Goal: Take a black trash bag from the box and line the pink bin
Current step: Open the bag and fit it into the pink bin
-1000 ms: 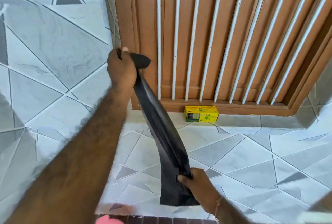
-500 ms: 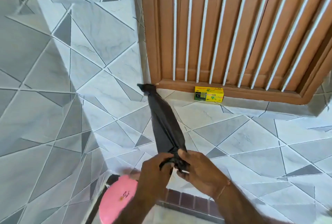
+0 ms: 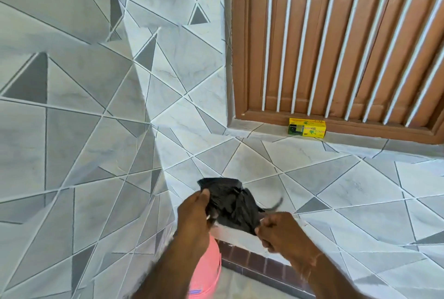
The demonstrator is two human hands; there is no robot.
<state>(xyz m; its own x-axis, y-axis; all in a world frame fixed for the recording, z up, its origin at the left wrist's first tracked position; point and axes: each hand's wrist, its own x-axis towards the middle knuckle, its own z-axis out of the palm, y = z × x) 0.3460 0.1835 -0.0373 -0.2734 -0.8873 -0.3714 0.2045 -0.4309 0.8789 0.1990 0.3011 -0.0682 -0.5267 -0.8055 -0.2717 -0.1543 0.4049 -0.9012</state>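
Two hands: left hand [image 3: 195, 217] and right hand [image 3: 280, 230] both pinch the black trash bag [image 3: 231, 205], bunched between them.
Bag location: in the air above the pink bin [image 3: 207, 274].
Done: bag is out of the yellow box [image 3: 307, 129], which sits by the wooden shutter [image 3: 336, 41].
Left: opening the bag's mouth, then lining the bin.

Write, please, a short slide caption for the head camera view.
Both hands, left hand and right hand, hold a crumpled black trash bag above the pink bin; yellow box behind.
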